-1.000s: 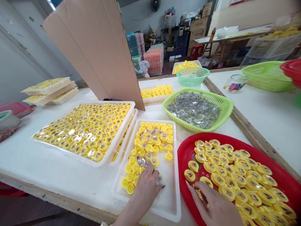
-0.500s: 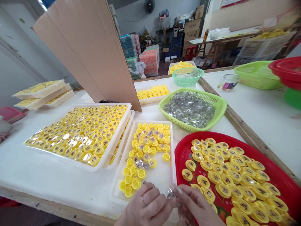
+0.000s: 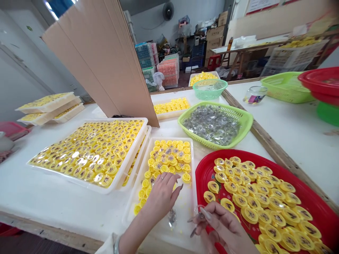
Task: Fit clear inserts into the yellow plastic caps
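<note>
On the white surface (image 3: 53, 197), a white tray (image 3: 185, 211) holds yellow caps (image 3: 166, 158), and a red tray (image 3: 203, 176) holds more in rows. The left hand (image 3: 161, 197) rests on the caps, apart from the right hand (image 3: 222, 225), which seems to pinch a small clear piece (image 3: 199, 214) above the red tray's rim.

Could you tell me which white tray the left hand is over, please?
The half-empty white tray beside the red platter; the larger tray to its left is full.
</note>
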The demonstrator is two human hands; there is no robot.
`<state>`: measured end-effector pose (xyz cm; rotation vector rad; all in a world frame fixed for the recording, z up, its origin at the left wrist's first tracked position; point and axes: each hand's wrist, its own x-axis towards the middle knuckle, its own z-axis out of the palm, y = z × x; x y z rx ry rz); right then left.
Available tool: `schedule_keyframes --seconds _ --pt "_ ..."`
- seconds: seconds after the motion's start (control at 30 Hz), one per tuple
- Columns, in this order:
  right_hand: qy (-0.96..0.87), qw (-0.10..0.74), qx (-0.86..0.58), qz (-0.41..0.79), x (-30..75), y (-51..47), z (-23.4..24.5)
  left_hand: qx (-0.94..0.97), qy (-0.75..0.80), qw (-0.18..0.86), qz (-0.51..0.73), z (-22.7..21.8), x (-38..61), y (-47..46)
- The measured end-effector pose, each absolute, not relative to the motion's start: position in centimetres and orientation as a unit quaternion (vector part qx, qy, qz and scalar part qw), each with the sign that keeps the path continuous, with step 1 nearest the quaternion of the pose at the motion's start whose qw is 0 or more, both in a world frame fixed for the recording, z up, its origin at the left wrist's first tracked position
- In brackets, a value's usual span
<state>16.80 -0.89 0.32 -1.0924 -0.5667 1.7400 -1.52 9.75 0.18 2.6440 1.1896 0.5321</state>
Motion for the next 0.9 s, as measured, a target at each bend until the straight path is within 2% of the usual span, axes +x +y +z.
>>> schedule_keyframes --seconds 0.23,0.4,0.53,0.7,0.9 --pt "-0.248 0.499 -0.470 0.685 17.2 -1.3 0.2 0.879 0.452 0.131 0.076 -2.0 1.5 11.8" --pt "-0.294 0.503 -0.508 0.634 17.8 -1.3 -0.3 0.873 0.459 0.157 0.047 -2.1 2.4 11.9" --pt "-0.313 0.495 -0.494 0.642 17.7 -1.2 -0.1 0.871 0.456 0.178 0.034 -1.9 2.2 11.9" --pt "-0.288 0.467 -0.514 0.659 17.6 -1.0 -0.3 0.866 0.461 0.191 0.045 -1.9 2.0 12.2" --pt "-0.264 0.516 -0.554 0.598 19.1 -1.1 0.0 0.851 0.455 0.232 0.120 1.3 0.1 10.3"
